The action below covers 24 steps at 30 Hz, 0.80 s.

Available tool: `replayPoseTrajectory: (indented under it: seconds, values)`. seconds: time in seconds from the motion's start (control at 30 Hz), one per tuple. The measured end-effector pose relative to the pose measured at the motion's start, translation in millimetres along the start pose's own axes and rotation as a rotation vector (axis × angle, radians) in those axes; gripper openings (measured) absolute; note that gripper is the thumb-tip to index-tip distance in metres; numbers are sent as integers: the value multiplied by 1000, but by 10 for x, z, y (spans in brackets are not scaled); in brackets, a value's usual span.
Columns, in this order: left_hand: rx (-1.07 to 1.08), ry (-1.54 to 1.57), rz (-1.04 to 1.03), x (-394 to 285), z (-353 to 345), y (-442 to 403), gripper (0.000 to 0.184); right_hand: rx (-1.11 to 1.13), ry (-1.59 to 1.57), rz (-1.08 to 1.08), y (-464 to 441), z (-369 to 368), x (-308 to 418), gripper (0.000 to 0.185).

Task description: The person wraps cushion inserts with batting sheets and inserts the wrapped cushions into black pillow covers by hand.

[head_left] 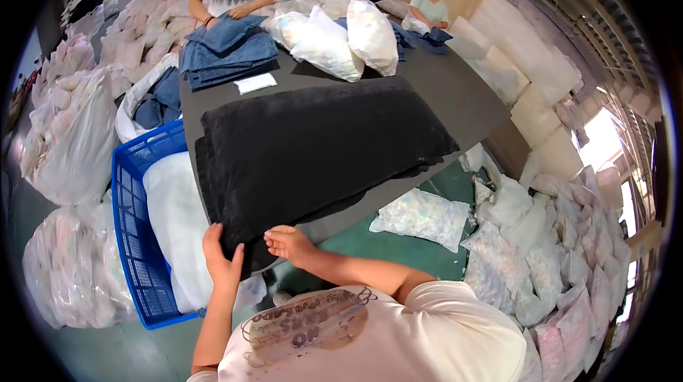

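A large black pillow (320, 147) with a velvety surface lies across the grey table in front of me, on top of more black fabric layers (208, 179). My left hand (222, 257) is at its near left corner, with thumb and fingers closed on black fabric that hangs over the table edge. Just to the right, my right hand (288, 243) is closed in a pinch beside the pillow's near edge. Whatever sits between its fingertips is too small to make out.
A blue plastic crate (131, 240) with a white pillow (171, 218) stands left of the table (469, 97). Folded denim (231, 55), a white packet (255, 83) and white bags (331, 44) lie farther back. Two people work there. Filled bags (423, 218) cover the floor at right.
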State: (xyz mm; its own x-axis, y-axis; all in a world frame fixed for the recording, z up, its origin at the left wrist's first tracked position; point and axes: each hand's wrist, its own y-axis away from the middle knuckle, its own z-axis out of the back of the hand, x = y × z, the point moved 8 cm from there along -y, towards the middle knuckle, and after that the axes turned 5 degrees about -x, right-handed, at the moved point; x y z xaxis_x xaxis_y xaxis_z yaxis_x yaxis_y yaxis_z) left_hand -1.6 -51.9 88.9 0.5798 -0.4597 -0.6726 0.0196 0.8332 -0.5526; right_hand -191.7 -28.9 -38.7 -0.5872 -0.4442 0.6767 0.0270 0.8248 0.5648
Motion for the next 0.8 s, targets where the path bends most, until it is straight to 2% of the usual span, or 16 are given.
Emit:
replayPoseTrajectory:
  seconds: [0.07,0.1,0.2,0.27,0.33,0.4,0.47,0.63,0.73,0.77,0.8]
  values:
    - [-85,437,673,793,-199,504,50,-53,37,7,86,-89,117,17]
    - [-49,700,912,847,-309,695,43,-35,79,12,83,-74,126,16]
    - [300,1141,1316,549,-560,970,35,-1,8,69,89,-111,98,15]
    - [242,1156,1241,482,-624,857,35,-114,-71,66,128,-149,97,9]
    - [224,1161,1201,459,-698,698,38,-51,-148,75,112,-179,117,5]
    - [177,1223,1309,514,-812,619,36,-5,-175,36,71,-160,72,5]
    - [103,1096,1309,556,-792,575,29,-59,-205,18,122,-191,98,3]
    - [148,1008,1065,544,-752,489,21,-182,-356,-2,132,-252,102,5]
    - [143,928,1008,533,-701,486,22,-84,-299,49,-5,-265,-47,4]
    - [145,904,1006,524,-683,485,23,70,-177,-46,75,-477,-81,9]
    - [149,878,1003,526,-675,466,24,-288,-279,-82,143,-422,-267,13]
